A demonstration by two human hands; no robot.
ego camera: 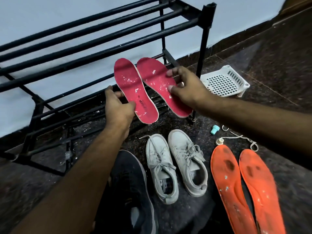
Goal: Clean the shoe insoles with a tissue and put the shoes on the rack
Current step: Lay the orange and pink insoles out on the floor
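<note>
1. Insoles first: two pink ones were being held up in front of the black rack (94, 48), red faces toward the camera, probably so the white flecks on them could be checked.
2. The left pink insole (135, 92) was pinched near its heel end by the left hand (118, 107), thumb on the face, the other fingers curled behind its edge.
3. The right pink insole (160, 85) was gripped at its outer edge by the right hand (187, 86), fingertips on the face near the middle. So neither hand was spread wide; both were closed on an insole.
4. No tissue could be seen at the fingers or anywhere else, so the wiping looked not yet started, or at least paused.
5. Below the hands, the grey sneakers (175, 164) were left side by side on the floor, openings up, likely waiting for the insoles to go back in. A dark shoe (131, 186) lay just left of them.
6. Two orange insoles (244, 188) were laid flat off to the right, stains showing, presumably queued for cleaning.
7. A white basket (226, 80) sat just beyond the right fingers, by the rack leg.
</note>
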